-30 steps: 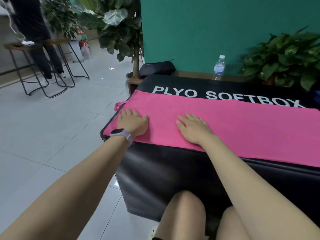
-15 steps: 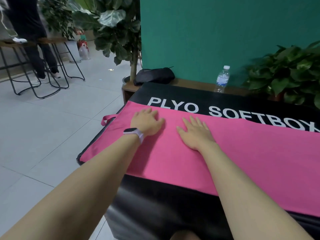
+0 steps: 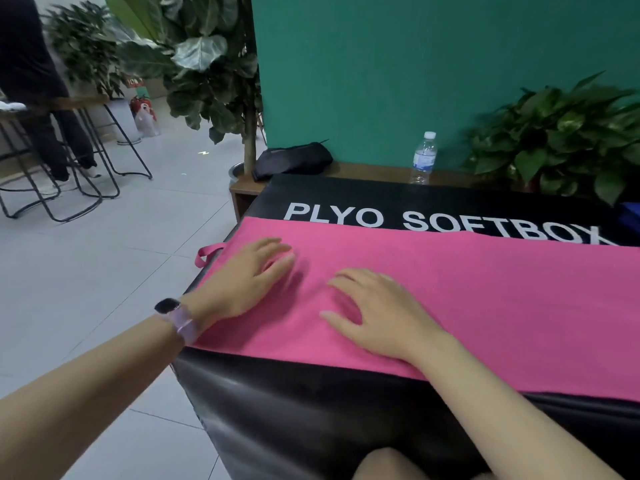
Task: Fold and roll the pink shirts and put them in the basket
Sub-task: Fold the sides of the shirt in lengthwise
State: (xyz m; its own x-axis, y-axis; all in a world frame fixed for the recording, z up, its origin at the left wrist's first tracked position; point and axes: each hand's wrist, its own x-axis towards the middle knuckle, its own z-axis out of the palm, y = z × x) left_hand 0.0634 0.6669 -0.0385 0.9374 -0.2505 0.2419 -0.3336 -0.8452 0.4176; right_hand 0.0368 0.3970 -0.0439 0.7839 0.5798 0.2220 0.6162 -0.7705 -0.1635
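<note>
Head view: left hand [image 3: 247,280] and right hand [image 3: 375,311], fingers loosely spread, gripping nothing, rest on folded pink shirt [image 3: 485,299] atop black softbox [image 3: 311,410].

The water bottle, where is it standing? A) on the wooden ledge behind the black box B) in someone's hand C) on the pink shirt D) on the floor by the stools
A: the water bottle stands upright on the wooden ledge by the green wall, behind the black plyo box, while both hands lie on the pink shirt.
</note>
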